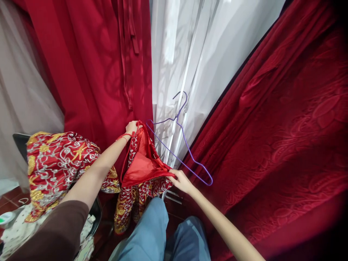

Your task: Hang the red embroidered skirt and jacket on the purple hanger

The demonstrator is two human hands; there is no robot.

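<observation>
Fingers of your left hand (132, 127) and right hand (182, 181) pinch red-lined embroidered garment (144, 167); tension evenly. Purple hanger (177, 117): garment's one o'clock.

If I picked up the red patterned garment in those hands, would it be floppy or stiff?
The red patterned garment is probably floppy: it hangs in folds below the left hand and the right hand. Its red lining may be slippery, since it looks smooth. The dense silver and gold pattern might make it a bit heavy for cloth.
</observation>
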